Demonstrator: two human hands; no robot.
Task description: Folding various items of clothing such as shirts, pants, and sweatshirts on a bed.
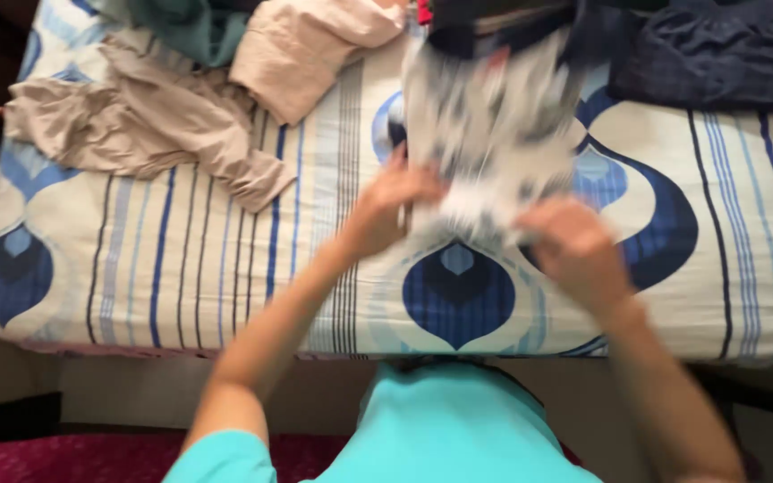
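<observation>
A white and grey patterned garment (494, 116), blurred by motion, lies spread over the bed (181, 259) in front of me. My left hand (386, 210) grips its near edge on the left side. My right hand (574, 250) grips the same near edge on the right. Both hands are closed on the cloth just above the blue oval print of the sheet. The far end of the garment reaches toward the dark clothes at the back.
A beige crumpled garment (136, 116) lies at the back left, with a pinkish-beige one (306, 45) and a teal one (190, 27) beside it. Dark navy clothing (717, 54) is piled at the back right. The bed's near edge (225, 353) runs just before my turquoise shirt.
</observation>
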